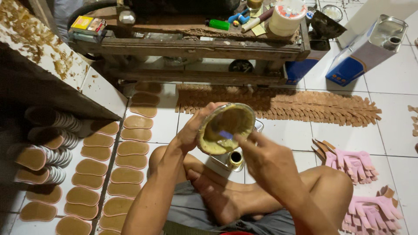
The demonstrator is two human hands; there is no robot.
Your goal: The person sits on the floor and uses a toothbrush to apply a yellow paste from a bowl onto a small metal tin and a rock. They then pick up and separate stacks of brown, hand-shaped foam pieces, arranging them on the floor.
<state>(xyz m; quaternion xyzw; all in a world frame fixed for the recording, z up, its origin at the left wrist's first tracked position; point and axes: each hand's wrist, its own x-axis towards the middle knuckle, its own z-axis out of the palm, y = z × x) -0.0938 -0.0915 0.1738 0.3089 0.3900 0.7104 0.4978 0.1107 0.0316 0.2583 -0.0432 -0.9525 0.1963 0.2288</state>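
Between the fingers (204,114), a sole (225,129) looks wet and glossy with brownish glue (a metal tin (235,158) gleams just below); beyond them, rough worn wooden counter (187,45), glossy white floor tiles (392,139)

White tiled floor (392,143) carries rows of brown insoles (130,148) and pink straps (355,163).

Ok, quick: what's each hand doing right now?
Left hand: closed around the rim of the glue-smeared sole, holding it up.
Right hand: fingers on the sole's inner face; anything pinched cannot be told.
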